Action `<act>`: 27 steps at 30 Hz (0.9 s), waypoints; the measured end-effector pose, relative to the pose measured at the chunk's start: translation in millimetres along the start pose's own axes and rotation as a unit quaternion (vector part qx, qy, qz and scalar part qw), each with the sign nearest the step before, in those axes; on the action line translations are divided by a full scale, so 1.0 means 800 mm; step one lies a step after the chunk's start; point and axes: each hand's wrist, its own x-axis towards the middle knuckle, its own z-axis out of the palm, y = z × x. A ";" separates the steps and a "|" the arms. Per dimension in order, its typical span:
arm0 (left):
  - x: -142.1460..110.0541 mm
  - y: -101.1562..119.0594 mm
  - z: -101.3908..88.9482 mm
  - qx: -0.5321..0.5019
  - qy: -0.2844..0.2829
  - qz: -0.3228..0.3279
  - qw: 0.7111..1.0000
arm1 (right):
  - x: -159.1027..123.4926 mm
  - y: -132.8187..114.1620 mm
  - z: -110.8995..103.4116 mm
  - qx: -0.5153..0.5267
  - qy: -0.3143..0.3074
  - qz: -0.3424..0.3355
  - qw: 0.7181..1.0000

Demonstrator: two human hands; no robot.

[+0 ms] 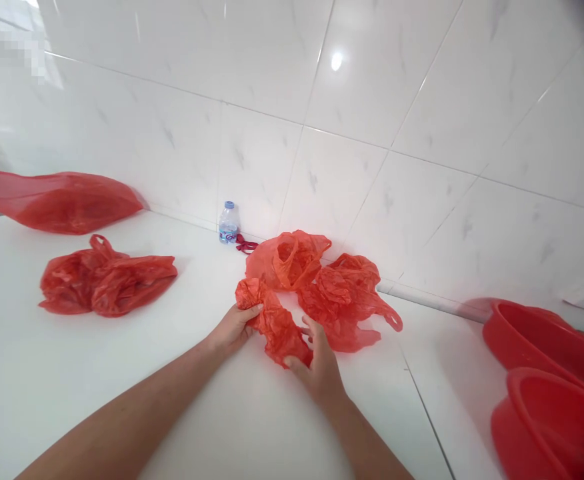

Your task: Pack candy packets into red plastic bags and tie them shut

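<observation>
A crumpled red plastic bag (272, 323) lies on the white counter (72, 373) between both of my hands. My left hand (233, 327) pinches its left end with thumb and fingers. At the bag's lower right end, my right hand (317, 363) grips it, thumb pressed on the plastic and the other fingers curled over it. Just behind this bag lie more loose red bags (322, 280), one puffed open, one with a handle trailing to the right.
A second bundle of red bags (105, 280) lies at the left, and a long full red bag (57, 200) rests against the tiled wall. A small water bottle (229, 223) stands at the wall. Two red plastic basins (547, 380) sit at the right edge.
</observation>
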 end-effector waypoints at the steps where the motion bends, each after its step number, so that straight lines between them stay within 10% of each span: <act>1: 0.000 0.000 0.000 0.004 -0.003 -0.002 1.000 | 0.000 -0.001 0.004 0.001 -0.020 0.009 1.000; 12: -0.004 0.004 0.009 0.043 -0.014 -0.019 0.999 | 0.017 0.023 -0.042 0.238 0.092 0.277 0.926; 19: 0.003 0.003 -0.001 0.134 0.068 0.045 0.988 | 0.020 0.029 -0.052 0.400 0.127 0.302 0.856; 27: -0.003 0.014 -0.002 0.301 0.209 0.241 0.899 | 0.019 0.025 -0.047 0.369 0.127 0.299 0.871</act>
